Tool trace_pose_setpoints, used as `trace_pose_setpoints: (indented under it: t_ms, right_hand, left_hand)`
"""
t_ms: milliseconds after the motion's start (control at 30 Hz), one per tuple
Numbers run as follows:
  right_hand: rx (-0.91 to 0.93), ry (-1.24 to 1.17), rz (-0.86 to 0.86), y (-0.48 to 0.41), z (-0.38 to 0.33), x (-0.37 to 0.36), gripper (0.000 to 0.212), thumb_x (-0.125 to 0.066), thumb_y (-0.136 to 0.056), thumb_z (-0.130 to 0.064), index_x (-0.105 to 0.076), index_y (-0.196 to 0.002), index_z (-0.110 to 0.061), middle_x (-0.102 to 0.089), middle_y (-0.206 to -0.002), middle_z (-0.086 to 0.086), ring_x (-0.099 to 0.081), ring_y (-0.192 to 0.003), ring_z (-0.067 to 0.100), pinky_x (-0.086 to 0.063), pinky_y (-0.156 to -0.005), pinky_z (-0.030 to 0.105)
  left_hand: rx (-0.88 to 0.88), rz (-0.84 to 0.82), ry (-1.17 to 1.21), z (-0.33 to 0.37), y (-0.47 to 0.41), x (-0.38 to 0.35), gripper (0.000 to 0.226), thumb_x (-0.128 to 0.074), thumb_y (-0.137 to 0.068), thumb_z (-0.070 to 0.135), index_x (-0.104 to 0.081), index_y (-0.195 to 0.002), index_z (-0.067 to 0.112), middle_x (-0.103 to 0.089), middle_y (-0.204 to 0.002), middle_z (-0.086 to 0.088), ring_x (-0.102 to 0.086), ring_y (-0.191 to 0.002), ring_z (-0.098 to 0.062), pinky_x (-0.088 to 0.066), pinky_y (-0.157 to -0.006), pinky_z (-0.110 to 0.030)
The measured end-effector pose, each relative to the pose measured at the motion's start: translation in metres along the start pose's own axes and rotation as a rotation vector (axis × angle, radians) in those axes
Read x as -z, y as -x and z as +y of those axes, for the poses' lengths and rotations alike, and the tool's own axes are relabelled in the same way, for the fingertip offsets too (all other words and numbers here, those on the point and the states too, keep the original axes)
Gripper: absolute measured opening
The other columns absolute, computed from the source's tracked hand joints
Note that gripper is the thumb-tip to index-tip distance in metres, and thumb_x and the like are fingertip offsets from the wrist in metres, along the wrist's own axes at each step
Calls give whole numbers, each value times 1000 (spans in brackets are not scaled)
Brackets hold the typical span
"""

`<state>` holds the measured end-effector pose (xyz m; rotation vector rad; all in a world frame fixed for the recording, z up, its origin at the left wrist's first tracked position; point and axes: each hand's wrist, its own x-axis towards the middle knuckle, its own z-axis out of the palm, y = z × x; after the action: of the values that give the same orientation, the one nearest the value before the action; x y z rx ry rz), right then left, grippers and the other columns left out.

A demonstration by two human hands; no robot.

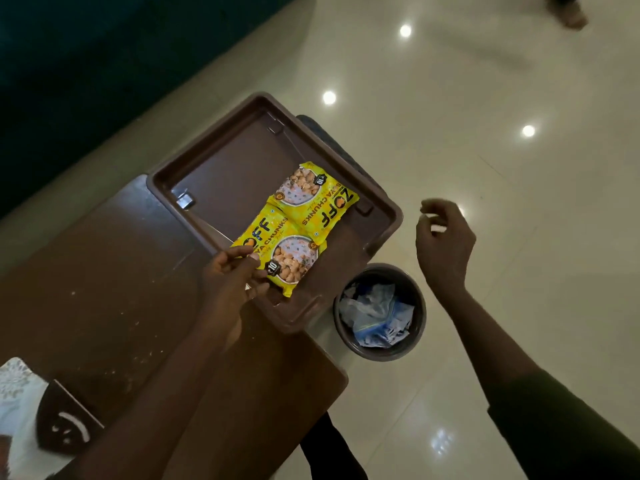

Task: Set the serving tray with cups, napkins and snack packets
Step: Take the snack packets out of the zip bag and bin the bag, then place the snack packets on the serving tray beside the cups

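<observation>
My left hand (232, 275) pinched the near yellow snack packet (280, 254), which lay in the brown serving tray (221, 140) on the table (104, 271), touching a second packet (311, 199). My right hand (443, 244) hovered loosely curled, holding nothing, above the floor.

We seem to be indoors at home: glossy cream floor tiles (485, 202), a worn wooden tabletop (104, 271), a small wastebin (381, 355) alongside
</observation>
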<state>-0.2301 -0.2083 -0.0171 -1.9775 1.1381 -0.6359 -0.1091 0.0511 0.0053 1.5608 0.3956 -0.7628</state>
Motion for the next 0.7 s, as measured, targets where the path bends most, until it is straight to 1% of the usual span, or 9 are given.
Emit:
trace_pose_setpoints:
  t_ms: [167,267,300,367,467,533,567,633,700]
  right_hand:
    - [201,-116,-78,-28,-76,-31,22,-53,-83,-1,-65,-98,-12,-68,-96,-3,-61,-81,1,-48,-63,11]
    - [235,-90,-200,-34,-97,-56,19,-56,-84,-3,-67,-99,-8,-69,-94,0,-62,-80,8,-46,-69,9]
    - [212,-60,-259,-35,-100,-65,18,-57,-84,-5,-68,-99,-8,-69,-93,0,-61,-80,8,-44,-69,6]
    - [115,76,-387,-38,-100,-83,16,-59,-84,-12,-69,-96,-10,-69,-88,0,-59,-78,8,-38,-65,4]
    - [-53,293,-522,-36,-81,-97,25,-59,-87,-27,-66,-85,-3,-63,-76,7,-56,-72,16,-38,-65,26]
    - [-137,317,-514,-30,-65,-99,37,-59,-88,-28,-49,-66,0,-49,-59,10,-46,-55,19,-32,-53,28]
    - [-163,326,-495,-26,-57,-99,39,-60,-89,-28,-40,-62,-7,-41,-54,7,-39,-48,16,-27,-48,26]
    - [-180,360,-475,-17,-50,-99,35,-59,-90,-30,-34,-70,-16,-35,-56,0,-37,-48,13,-24,-46,24]
    - [-164,396,-478,-11,-49,-102,29,-58,-90,-32,-44,-91,-7,-49,-74,8,-53,-71,26,-33,-58,27]
  left_hand:
    - [46,142,99,10,-7,-1,8,-60,-92,8,-57,-98,12,-62,-85,-4,-63,-63,-8,-56,-61,-28]
    - [183,142,202,9,-8,-9,6,-59,-93,9,-56,-90,14,-60,-91,-7,-61,-75,-17,-55,-69,-33]
    - [224,135,218,10,-6,-14,3,-59,-93,11,-57,-95,12,-60,-92,-8,-60,-76,-18,-54,-69,-33]
    - [281,131,235,9,-4,-22,19,-59,-94,15,-57,-112,10,-61,-102,-14,-61,-82,-18,-52,-71,-32]
    - [353,125,243,8,-2,-32,36,-57,-95,23,-55,-126,4,-60,-122,-23,-60,-94,-23,-48,-79,-32]
    - [406,104,280,6,-4,-36,38,-55,-96,28,-55,-128,7,-61,-118,-11,-57,-98,-20,-45,-83,-29]
    - [421,101,307,5,-5,-37,34,-53,-97,31,-56,-125,10,-59,-113,-5,-56,-96,-18,-46,-82,-25]
    - [431,113,357,2,-9,-41,21,-50,-99,33,-59,-110,17,-60,-99,-4,-57,-79,-13,-51,-59,-14]
    - [434,155,348,-2,-13,-43,22,-48,-99,36,-58,-107,18,-62,-102,-3,-57,-72,-8,-48,-43,-16]
